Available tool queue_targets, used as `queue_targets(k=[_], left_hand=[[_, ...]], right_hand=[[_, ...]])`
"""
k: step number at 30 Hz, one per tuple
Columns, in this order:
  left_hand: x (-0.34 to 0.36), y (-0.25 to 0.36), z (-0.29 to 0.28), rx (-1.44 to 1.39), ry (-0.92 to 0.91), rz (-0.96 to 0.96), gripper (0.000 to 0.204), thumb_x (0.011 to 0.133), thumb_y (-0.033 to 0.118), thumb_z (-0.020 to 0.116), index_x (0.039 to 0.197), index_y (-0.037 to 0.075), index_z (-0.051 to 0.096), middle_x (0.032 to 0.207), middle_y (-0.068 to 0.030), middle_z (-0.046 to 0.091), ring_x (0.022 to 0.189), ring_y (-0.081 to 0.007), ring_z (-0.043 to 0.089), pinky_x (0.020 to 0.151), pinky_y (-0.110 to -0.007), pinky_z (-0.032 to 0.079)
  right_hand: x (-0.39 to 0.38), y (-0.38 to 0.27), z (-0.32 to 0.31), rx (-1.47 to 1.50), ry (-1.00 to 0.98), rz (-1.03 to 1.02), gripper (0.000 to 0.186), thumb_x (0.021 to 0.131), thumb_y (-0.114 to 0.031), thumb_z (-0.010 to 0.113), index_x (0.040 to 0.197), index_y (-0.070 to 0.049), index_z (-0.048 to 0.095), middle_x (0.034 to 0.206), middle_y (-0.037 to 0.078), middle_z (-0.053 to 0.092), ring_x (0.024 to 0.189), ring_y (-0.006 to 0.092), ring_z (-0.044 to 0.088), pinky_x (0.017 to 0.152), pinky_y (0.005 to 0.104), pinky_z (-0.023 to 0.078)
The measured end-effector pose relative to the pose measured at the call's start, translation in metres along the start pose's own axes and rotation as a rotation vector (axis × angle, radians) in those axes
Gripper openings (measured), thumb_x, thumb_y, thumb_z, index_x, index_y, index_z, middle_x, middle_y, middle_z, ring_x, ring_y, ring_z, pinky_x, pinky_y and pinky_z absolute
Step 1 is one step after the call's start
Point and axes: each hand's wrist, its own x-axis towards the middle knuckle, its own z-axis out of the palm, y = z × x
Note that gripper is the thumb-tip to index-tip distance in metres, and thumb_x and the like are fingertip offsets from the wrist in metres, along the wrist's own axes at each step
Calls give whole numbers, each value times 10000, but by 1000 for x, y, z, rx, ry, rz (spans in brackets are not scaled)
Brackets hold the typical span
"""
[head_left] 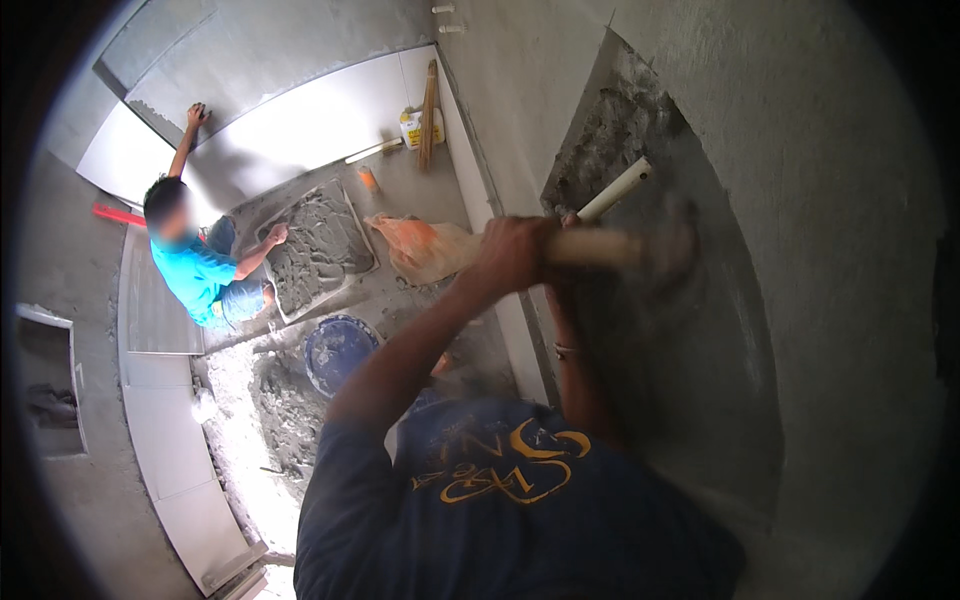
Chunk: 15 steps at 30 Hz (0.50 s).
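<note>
While the left hand (pixel 512 252) grips a blurred hammer (pixel 600 247), the right hand (pixel 570 220), grip unclear, meets a white pipe (pixel 615 190); the wall chase (pixel 610 130) looks partly chipped.

Wall (pixel 830 200): grey cement render, looking matt and fairly smooth; the chased-out strip (pixel 610 130) is showing rough, crumbly mortar. White pipe (pixel 618 188): smooth plastic, slightly glossy. Hammer handle (pixel 590 247): pale wood, matt; the head is blurring, material unclear. Left hand (pixel 512 252) is gripping the wooden handle; right hand (pixel 572 222) is mostly hidden behind it, so its grip cannot be made out. Large tiles (pixel 320 120): white, smooth, reflecting light. Mortar bed (pixel 318 245): wet grey, coarse, ridged. Sack (pixel 425 245): orange woven plastic, crinkling. Basin (pixel 335 350): blue plastic, cement-smeared. Shirt (pixel 500 520): dark blue cloth, matt.
</note>
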Motion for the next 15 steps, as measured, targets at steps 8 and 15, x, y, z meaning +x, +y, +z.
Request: queue_targets(k=[8,15], left_hand=[[-47,18,0,-65,-28,-87,211,667,195,680,801,67,580,711,-142,631,712,-368,634,623,-467,490],[-71,23,-9,-89,79,192,262,574,161,725,780,97,576,700,-62,597,627,-308,618,554,-409,483]], right_hand=[[-41,-3,-22,-28,30,12,188,973,-266,538,919,-113,442,878,-5,422,783,101,424,743,267,408],[-49,-38,-33,54,49,115,189,967,-269,541,905,-114,452,833,-5,431,769,103,431,707,277,413]])
